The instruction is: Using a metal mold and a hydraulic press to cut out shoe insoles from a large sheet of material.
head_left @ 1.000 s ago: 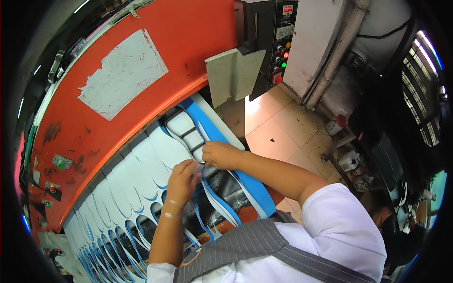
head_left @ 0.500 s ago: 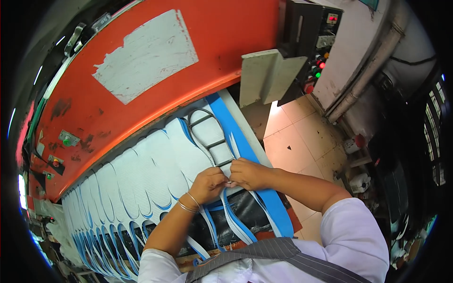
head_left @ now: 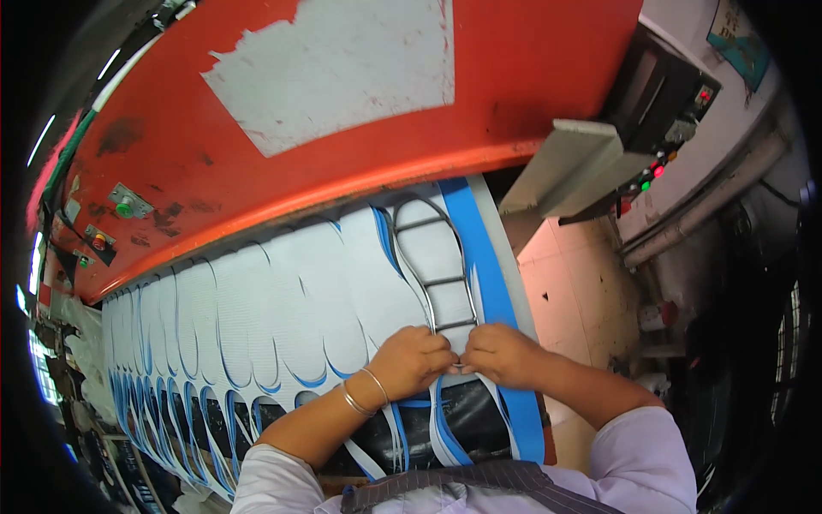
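A sole-shaped metal cutting die point(head_left: 443, 281) with crossbars lies on a white ribbed foam sheet point(head_left: 312, 278) with blue showing at its cut edges. My left hand point(head_left: 415, 360), two bangles at its wrist, closes its fingers on the left of the die's near end. On the opposite side of that end, my right hand point(head_left: 503, 353) grips with bent fingers. Both hands almost meet there and hide the tip of the die. Rows of sole-shaped cuts run across the sheet to the left. Cut strips of white and blue foam point(head_left: 447, 428) hang toward me below my hands.
Beyond the sheet stands a large red press beam point(head_left: 505, 94) with a torn pale patch. Push buttons point(head_left: 126, 208) sit on its left part. A pale angled metal plate point(head_left: 569, 167) and a dark control box point(head_left: 655, 90) with lit buttons are at the right, above the tiled floor point(head_left: 569, 295).
The view has turned, so the press and sheet appear shifted. Both hands stay at the die's near end; the die keeps about the same place on the sheet.
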`<state>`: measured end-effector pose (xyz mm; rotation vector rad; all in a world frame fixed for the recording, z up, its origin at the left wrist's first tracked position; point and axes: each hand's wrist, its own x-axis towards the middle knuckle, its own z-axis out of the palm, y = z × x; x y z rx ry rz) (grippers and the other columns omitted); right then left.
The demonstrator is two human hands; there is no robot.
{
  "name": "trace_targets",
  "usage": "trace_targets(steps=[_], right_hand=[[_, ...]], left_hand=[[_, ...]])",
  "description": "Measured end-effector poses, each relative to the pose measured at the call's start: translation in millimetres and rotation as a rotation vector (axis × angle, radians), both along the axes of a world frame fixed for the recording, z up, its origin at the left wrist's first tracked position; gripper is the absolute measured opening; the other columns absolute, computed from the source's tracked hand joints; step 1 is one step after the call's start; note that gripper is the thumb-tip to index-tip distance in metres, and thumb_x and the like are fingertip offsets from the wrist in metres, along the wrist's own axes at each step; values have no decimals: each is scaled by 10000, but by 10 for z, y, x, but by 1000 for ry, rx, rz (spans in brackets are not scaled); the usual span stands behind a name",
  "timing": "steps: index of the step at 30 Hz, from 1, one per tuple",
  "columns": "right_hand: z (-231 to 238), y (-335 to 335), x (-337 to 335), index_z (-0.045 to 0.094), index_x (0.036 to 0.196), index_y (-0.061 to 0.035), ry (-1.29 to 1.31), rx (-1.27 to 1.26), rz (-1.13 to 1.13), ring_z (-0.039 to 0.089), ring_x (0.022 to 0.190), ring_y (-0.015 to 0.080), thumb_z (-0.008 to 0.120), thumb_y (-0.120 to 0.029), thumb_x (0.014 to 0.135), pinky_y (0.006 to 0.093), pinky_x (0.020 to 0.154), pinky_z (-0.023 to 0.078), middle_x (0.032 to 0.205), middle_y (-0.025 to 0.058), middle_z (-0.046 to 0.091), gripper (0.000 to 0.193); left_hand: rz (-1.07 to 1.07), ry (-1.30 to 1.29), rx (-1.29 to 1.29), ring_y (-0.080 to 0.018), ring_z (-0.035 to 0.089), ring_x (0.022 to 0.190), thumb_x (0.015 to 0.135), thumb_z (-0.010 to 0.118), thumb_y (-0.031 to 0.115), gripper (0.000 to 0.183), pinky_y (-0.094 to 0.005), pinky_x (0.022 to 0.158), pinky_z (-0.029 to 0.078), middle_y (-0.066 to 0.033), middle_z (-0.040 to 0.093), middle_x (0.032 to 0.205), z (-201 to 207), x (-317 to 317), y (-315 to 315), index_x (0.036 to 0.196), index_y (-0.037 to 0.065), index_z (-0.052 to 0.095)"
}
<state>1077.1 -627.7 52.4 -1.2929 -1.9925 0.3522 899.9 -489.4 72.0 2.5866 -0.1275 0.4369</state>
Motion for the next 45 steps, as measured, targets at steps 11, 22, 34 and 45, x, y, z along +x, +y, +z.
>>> trace_targets(steps=[11,22,34,45], right_hand=[[536,-89,-157,652,840,-37,283,181,77,549,689,259,716,-105,801,364,654,450,761,83,576,101],[859,150,348,545,773,-29,570,222,-242,501,782,224,593,-225,924,338,746,411,788,79,517,252],[1287,-937,-587,632,809,-65,307,4,277,530,873,249,706,-216,848,376,823,385,881,55,535,172],[1269,-975,-1771,376,1463,-174,160,-32,-238,489,1088,397,793,-284,726,396,931,428,1220,264,428,854]], left_hand=[[21,-187,-380,-272,606,764,775,720,106,86,-350,687,499,-75,611,795,407,-131,-236,838,65,679],[402,5,-864,-198,570,965,709,849,197,860,-289,822,517,-176,410,1312,-63,-314,-12,1390,29,350],[-7,-401,-2007,-381,508,1207,912,405,610,766,-567,1025,390,-171,481,1364,740,-433,-717,1401,21,374],[251,-367,-1387,-201,539,1118,697,850,101,723,-353,981,429,-74,550,1226,1012,-1493,-1254,1302,20,463]])
